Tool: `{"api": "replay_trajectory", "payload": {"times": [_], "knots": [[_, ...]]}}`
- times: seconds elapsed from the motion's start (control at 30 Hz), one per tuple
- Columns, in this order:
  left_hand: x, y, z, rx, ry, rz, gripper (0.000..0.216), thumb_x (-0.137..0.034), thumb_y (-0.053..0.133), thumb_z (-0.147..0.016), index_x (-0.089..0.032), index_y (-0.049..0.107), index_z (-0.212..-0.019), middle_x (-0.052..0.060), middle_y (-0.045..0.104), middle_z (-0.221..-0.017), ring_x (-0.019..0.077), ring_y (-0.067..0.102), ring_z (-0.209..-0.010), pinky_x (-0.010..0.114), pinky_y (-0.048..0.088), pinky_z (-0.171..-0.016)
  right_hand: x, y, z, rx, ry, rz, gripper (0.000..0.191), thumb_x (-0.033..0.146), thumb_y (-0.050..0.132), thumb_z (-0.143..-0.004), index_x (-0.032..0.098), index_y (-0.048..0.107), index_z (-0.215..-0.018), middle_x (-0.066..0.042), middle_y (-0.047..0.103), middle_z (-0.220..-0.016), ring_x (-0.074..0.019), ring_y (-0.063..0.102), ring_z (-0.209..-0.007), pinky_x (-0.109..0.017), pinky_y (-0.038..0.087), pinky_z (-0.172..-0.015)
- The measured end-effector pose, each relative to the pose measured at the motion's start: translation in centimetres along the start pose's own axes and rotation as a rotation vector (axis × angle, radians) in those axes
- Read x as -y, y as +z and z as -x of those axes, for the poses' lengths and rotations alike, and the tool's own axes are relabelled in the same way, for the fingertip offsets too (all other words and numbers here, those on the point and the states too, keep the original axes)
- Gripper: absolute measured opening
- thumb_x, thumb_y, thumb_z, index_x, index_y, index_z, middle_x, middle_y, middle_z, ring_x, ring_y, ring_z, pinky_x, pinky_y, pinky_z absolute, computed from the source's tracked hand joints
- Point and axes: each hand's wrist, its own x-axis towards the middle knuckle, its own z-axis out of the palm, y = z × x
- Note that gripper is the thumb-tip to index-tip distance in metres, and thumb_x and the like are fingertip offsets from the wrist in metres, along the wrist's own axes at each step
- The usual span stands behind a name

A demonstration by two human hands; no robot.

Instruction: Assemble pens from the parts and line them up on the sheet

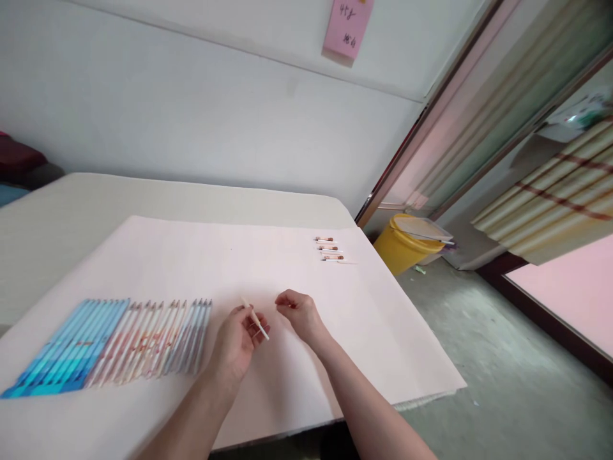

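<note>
My left hand point(244, 332) is closed around a slim, pale pen point(257, 321), which slants across the fingers above the table. To the right of it, my right hand point(297, 312) is in a pinch, thumb against fingers; whatever may be between the fingertips is too small to make out. A small gap separates the two hands. Left of my left hand lies a row of pens with clear and pinkish barrels point(143, 338), their dark tips pointing away from me. Beside these, at the far left, is a group of blue pens point(71, 345).
Several short, thin pieces with brown ends point(330, 249) lie at the table's back right. The pale sheet point(383, 345) covers the white table point(201, 198), which meets a wall. A yellow bucket point(402, 243) stands on the floor at right, near a curtain point(550, 191).
</note>
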Motion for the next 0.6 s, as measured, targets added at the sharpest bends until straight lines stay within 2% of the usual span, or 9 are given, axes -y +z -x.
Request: {"api": "replay_trajectory", "payload": {"times": [0.1,0.17,0.27,0.4,0.6], "knots": [[0.1,0.1,0.0,-0.039,-0.034,-0.013,0.008,-0.015,0.057,-0.071,-0.016,0.049,-0.072,0.000,0.054,-0.059,0.0095,0.052,-0.045,0.022,0.044,-0.043,0.3,0.1,0.2,0.000,0.039,-0.113,0.009,0.022,0.055,-0.069,0.020,0.062,-0.075,0.003,0.058,-0.066,-0.0122,0.053,-0.063,-0.023,0.041,-0.060],[0.2,0.2,0.1,-0.009,-0.044,-0.047,0.010,-0.014,0.057,-0.069,-0.016,0.047,-0.068,-0.002,0.050,-0.057,0.0053,0.042,-0.038,0.017,0.029,-0.034,0.4,0.3,0.3,-0.019,0.042,-0.149,0.011,0.022,0.057,-0.068,0.020,0.062,-0.077,0.003,0.059,-0.067,-0.0125,0.053,-0.064,-0.024,0.042,-0.062],[0.5,0.4,0.4,0.058,-0.050,-0.103,0.014,-0.015,0.060,-0.069,-0.015,0.046,-0.067,-0.004,0.045,-0.055,0.0016,0.031,-0.035,0.015,0.016,-0.032,0.5,0.6,0.5,-0.059,0.036,-0.176,0.012,0.022,0.058,-0.067,0.020,0.063,-0.078,0.003,0.059,-0.067,-0.0122,0.053,-0.063,-0.025,0.041,-0.062],[0.9,0.5,0.5,0.102,-0.080,-0.173,0.017,-0.024,0.065,-0.070,-0.014,0.051,-0.073,-0.006,0.042,-0.055,0.0003,0.026,-0.035,0.016,0.012,-0.033,0.7,0.9,0.7,-0.091,0.020,-0.150,0.012,0.019,0.056,-0.067,0.020,0.062,-0.078,0.003,0.060,-0.067,-0.0111,0.052,-0.061,-0.025,0.041,-0.064],[1.2,0.2,0.3,0.132,-0.053,-0.205,0.020,-0.024,0.065,-0.069,-0.015,0.047,-0.067,-0.006,0.041,-0.053,0.0002,0.025,-0.035,0.017,0.011,-0.034,1.6,1.8,1.2,-0.088,-0.028,-0.115,0.012,0.016,0.054,-0.069,0.020,0.062,-0.077,0.003,0.063,-0.068,-0.0119,0.056,-0.063,-0.026,0.042,-0.067]]}}
